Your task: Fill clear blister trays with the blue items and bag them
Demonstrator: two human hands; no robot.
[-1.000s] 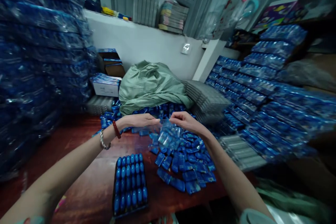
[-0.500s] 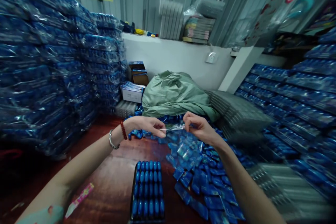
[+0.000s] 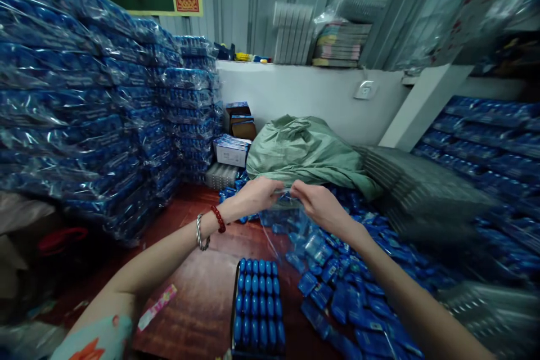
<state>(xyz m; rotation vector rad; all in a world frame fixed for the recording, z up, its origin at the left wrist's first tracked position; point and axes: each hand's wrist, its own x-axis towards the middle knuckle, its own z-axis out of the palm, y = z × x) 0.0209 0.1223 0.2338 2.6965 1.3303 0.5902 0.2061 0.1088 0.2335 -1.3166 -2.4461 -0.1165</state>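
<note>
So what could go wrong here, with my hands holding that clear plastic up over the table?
The thin clear plastic is pinched only at its top by your left hand and right hand, so it could slip or tear. Its lower part hangs by the loose blue packets and might snag or drag some. Your right forearm passes above that heap, so lowering it could push packets towards the tray.
</note>
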